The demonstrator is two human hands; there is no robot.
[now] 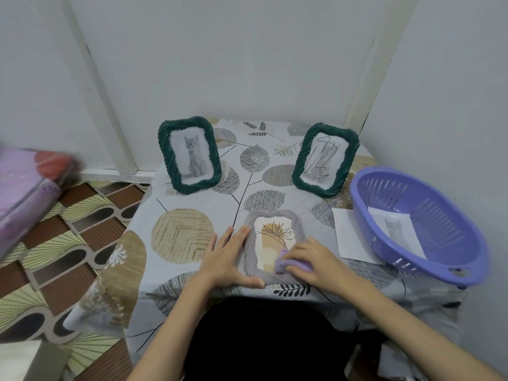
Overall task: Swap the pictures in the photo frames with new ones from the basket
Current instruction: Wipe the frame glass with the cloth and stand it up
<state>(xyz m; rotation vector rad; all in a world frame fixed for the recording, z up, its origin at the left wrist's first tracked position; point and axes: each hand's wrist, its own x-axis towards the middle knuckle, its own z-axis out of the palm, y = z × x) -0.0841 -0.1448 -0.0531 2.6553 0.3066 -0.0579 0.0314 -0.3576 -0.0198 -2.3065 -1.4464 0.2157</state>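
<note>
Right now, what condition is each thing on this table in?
Grey frame: lying flat, plant picture inside.
Left green frame: upright, kitten picture.
Right green frame: upright, scribbled picture.
Basket: holds one kitten picture.
Left hand: steadies grey frame.
Right hand: presses purple cloth.

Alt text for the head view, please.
The right hand wipes a grey frame lying flat with a purple cloth while the left hand steadies it. Two green frames stand behind; a purple basket holds a cat picture.
</note>
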